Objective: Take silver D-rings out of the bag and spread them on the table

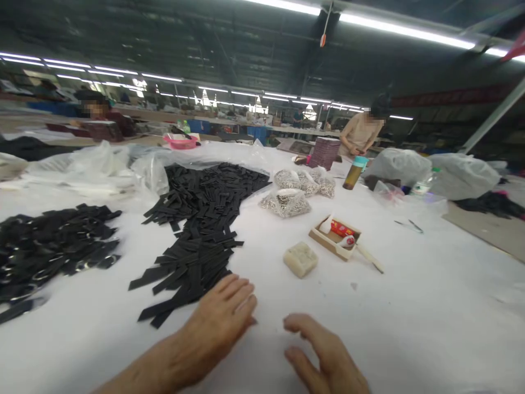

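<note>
My left hand (pixel 219 317) is stretched over the white table, palm down, fingers extended, beside the near end of a pile of black strips (pixel 197 257). A small dark tip shows by its thumb side; I cannot make out what it is. To its right my right hand (pixel 326 355) is held with thumb and forefinger apart and nothing between them. Beyond the hands sits a pale, waxy-looking block (pixel 301 259). Next to it is a shallow cardboard box (pixel 332 243) with a red-wrapped item (pixel 343 230) inside. At the far left lies a heap of black strips with metal rings (pixel 53 246).
Clear bags of small metal parts (pixel 286 203) stand behind the block, near a bottle of brown liquid (pixel 355 173). A flat light stick (pixel 370 258) and tweezers-like tool (pixel 414 225) lie to the right. A co-worker (pixel 361 134) stands across the table by a dark stack (pixel 324 152).
</note>
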Tool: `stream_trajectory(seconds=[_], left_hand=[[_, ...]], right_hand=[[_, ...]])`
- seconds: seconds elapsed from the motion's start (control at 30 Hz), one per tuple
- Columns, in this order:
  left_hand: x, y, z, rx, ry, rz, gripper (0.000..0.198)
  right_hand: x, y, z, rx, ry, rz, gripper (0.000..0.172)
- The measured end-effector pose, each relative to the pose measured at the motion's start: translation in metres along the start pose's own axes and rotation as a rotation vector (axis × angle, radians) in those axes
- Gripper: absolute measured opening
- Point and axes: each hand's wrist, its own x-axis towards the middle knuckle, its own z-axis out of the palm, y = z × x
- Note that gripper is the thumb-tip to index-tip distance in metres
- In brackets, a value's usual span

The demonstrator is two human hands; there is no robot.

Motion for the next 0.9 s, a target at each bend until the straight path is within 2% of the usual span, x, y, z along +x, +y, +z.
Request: stream_trajectory(seconds=[0.03,0.07,0.17,0.27,0.33,0.43,0.57,0.7,0.83,0.9], left_hand=[[-0.006,-0.011,0.004,0.002,-0.009,-0.030,0.017],[-0.013,-0.021,0.008,0.009,0.008,-0.073,0.018],[-0.029,-0.038,0.017,0.080,0.024,-0.098,0.019],[-0.039,-0.048,0.019,0.145,-0.015,-0.037,0.019],[-0.043,-0.052,0.018,0.154,-0.026,-0.019,0.019],[-0.048,-0.054,0.020,0.159,-0.044,0.010,0.020],[-0.051,-0.053,0.026,0.146,-0.040,0.004,0.021],[-0.049,-0.055,0.027,0.152,-0.048,0.009,0.022],[-0.047,-0.053,0.021,0.190,-0.071,-0.037,0.025],[-0.047,-0.049,0.017,0.206,-0.121,-0.103,0.025]], right_hand=[[0.011,0.004,-0.009,-0.173,0.015,-0.083,0.024],[0.023,0.007,-0.017,-0.338,0.067,-0.098,0.025],[0.064,0.016,-0.028,-0.651,0.060,0.075,0.045],[0.096,0.026,-0.024,-0.685,0.043,0.303,0.074],[0.107,0.033,-0.019,-0.627,0.042,0.419,0.085],[0.110,0.043,-0.014,-0.518,0.016,0.505,0.086],[0.105,0.049,-0.012,-0.470,0.007,0.531,0.078],[0.103,0.051,-0.014,-0.454,0.023,0.557,0.079],[0.094,0.049,-0.022,-0.430,0.032,0.579,0.079],[0.084,0.049,-0.029,-0.424,0.039,0.600,0.078]])
